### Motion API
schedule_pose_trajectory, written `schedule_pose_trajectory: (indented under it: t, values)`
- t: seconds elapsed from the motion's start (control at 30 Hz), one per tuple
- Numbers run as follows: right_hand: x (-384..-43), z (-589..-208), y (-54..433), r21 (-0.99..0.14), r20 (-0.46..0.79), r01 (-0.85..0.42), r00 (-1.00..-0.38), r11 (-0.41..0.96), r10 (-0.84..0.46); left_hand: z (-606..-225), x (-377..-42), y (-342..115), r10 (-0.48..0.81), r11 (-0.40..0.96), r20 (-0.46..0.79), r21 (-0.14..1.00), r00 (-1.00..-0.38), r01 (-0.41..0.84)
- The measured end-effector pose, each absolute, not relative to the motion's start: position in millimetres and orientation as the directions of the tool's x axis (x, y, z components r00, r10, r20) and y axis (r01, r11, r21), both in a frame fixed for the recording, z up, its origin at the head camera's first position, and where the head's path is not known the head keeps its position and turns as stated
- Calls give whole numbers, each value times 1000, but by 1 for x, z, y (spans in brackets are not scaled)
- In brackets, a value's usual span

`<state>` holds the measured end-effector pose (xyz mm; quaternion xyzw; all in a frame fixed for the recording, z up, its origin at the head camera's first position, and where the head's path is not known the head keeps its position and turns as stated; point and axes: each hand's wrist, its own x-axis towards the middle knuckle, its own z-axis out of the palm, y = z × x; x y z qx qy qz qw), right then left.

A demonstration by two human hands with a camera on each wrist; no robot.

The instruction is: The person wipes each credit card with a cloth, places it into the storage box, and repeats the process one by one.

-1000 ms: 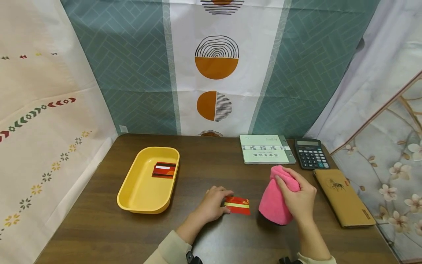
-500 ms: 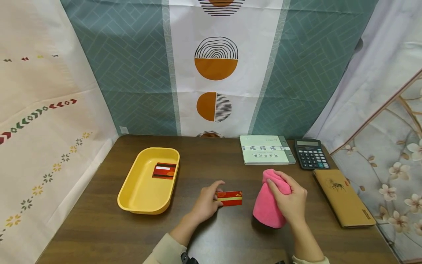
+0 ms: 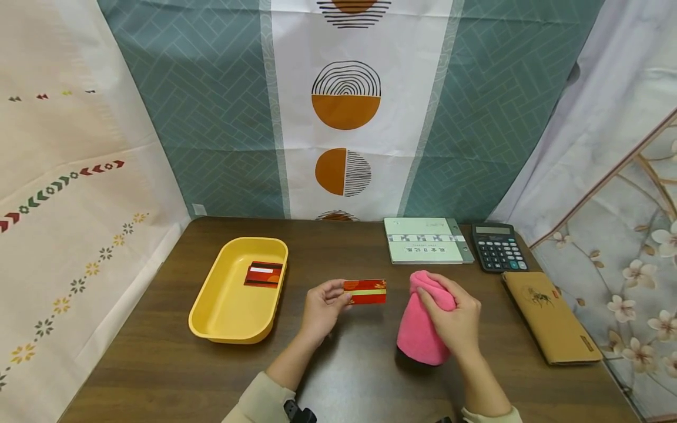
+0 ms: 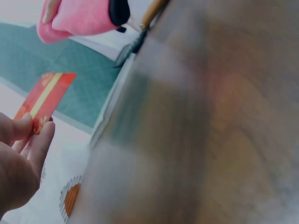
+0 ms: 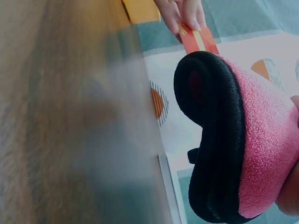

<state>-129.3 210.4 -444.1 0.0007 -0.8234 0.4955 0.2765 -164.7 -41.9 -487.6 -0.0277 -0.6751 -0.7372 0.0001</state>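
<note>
Between thumb and fingers, my left hand (image 3: 322, 308) pinches a red card with a pale yellow stripe (image 3: 366, 292) by its left end, raised off the table. The left wrist view shows the same card (image 4: 46, 95) tilted, the thumb on its lower end. My right hand (image 3: 457, 320) grips a bunched pink cloth (image 3: 423, 329) by its top, to the right of the card. Up close in the right wrist view, the cloth (image 5: 266, 140) has a folded, thick black edge. Card and cloth are apart in the head view.
A yellow tray (image 3: 233, 335) stands on the left with a red and black card (image 3: 262, 274) inside. At the back right lie a pale green book (image 3: 425, 249) and a black calculator (image 3: 499, 247). A tan notebook (image 3: 552, 317) lies at the right edge of the brown table (image 3: 174, 376).
My left hand took hold of the striped card and lifted it off the table, away from me. My right hand moved left with the cloth, closer to the card.
</note>
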Motion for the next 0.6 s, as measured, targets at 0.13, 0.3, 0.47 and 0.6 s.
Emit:
schedule_pose_trajectory:
  t: [0.13, 0.3, 0.47, 0.6]
  values:
    - [-132, -439, 202, -781, 515, -358, -833, 511, 204, -476, -164, -40, 38, -153, 15, 988, -999, 9]
    - [-137, -434, 190, -721, 572, -454, -816, 523, 80, -461, -162, -38, 52, -162, 72, 985, -996, 63]
    - [-143, -426, 181, -617, 634, -513, -774, 597, -11, -447, -159, -36, 81, -164, 156, 976, -984, 141]
    - [-148, -417, 175, -522, 678, -482, -735, 704, 0, -438, -157, -36, 124, -144, 209, 971, -970, 191]
